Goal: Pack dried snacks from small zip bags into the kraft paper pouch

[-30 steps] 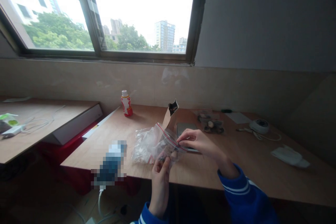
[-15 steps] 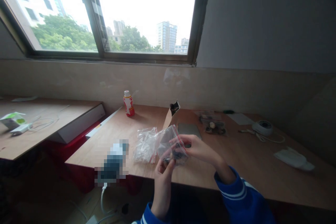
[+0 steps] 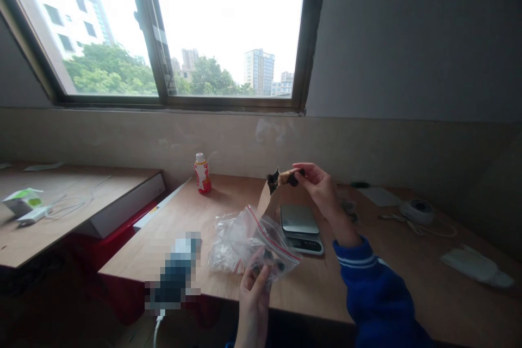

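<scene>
My left hand [image 3: 255, 281] is closed on the lower part of a clear zip bag [image 3: 261, 239] with a red seal strip. Several dark pieces lie inside it. Raised at the back, my right hand [image 3: 318, 182] pinches a dark piece with a light brown part [image 3: 290, 177], which looks like a dried mushroom. That piece is beside the open mouth of a brown paper bag [image 3: 268, 198], where more dark contents show. Below my right hand stands a kitchen scale [image 3: 299, 221] with a metal plate. More clear bags [image 3: 223, 247] lie left of my left hand.
A red and white bottle [image 3: 202, 175] stands at the back left. A pixelated item [image 3: 175, 272] with a white cable sits at the front left edge. On the right are a white round device [image 3: 418, 210], a white sheet [image 3: 379, 196] and a white crumpled bag [image 3: 475, 265].
My right hand has left the zip bag and moved up and back to the paper bag, and now holds a dark piece. The scale has come into fuller view. My left hand keeps the zip bag.
</scene>
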The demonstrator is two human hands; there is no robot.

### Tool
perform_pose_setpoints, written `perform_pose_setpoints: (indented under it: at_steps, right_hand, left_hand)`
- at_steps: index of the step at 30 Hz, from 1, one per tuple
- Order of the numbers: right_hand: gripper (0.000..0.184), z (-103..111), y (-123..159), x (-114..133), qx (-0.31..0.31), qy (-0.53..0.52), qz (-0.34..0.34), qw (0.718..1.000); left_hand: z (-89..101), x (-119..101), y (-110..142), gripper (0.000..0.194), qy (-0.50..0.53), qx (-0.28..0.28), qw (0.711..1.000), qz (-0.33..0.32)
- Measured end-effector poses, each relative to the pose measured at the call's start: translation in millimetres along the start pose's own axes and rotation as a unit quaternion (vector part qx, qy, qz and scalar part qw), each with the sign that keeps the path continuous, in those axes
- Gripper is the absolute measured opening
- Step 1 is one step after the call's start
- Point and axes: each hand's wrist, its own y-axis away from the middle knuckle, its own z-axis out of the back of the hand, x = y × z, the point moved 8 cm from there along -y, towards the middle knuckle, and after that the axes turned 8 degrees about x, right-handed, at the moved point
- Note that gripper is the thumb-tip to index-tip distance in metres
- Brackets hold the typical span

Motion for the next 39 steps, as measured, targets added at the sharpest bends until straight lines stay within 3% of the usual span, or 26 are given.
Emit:
perform_pose_setpoints:
  at_steps: [2, 6, 10, 16, 20, 23, 26, 30, 36, 39]
  right_hand:
    - [0.029, -2.4, -19.6, -4.0, 0.002, 0.018, 0.030, 0.999]
    - [0.018, -22.5, -39.3, -21.6, 0.089, 0.076, 0.046, 0.992]
    - [0.014, -37.3, -36.2, -34.6, 0.151, 0.128, 0.049, 0.979]
    - [0.024, -45.6, -27.2, -38.6, 0.196, 0.208, 0.067, 0.956]
    - [0.021, -30.0, -16.0, -21.2, 0.107, 0.220, 0.102, 0.964]
    - [0.020, -18.2, 6.0, -11.5, 0.046, 0.135, 0.055, 0.988]
    - [0.020, -36.8, 35.6, -10.5, 0.144, 0.028, -0.043, 0.988]
    - [0.019, -64.3, 71.3, -8.8, 0.298, -0.017, -0.127, 0.946]
    - [0.029, -65.7, 88.3, -15.2, 0.368, -0.030, -0.165, 0.915]
    - [0.037, -68.5, 95.5, -16.6, 0.393, -0.013, -0.177, 0.902]
  left_hand:
    - [4.7, -3.4, -0.9, 0.045, -0.005, -0.004, 1.000, -0.003]
    - [10.1, -9.5, -0.4, 0.043, -0.010, -0.006, 1.000, -0.001]
    - [11.6, -14.3, 1.9, 0.043, -0.019, -0.008, 1.000, -0.010]
    - [9.4, -12.6, 2.0, 0.043, -0.023, -0.001, 1.000, -0.007]
    - [11.7, -9.4, 0.6, 0.044, -0.023, 0.003, 1.000, -0.001]
    - [7.6, -9.2, 0.2, 0.044, -0.015, 0.014, 1.000, -0.005]
    - [-9.8, -15.2, 0.8, 0.049, -0.015, 0.050, 0.998, -0.021]
    - [-36.2, -23.6, 0.4, 0.055, -0.051, 0.094, 0.994, -0.025]
    - [-38.9, -27.4, 1.0, 0.053, -0.100, 0.055, 0.993, -0.024]
    - [-42.1, -28.4, 3.9, 0.051, -0.118, 0.069, 0.990, -0.036]
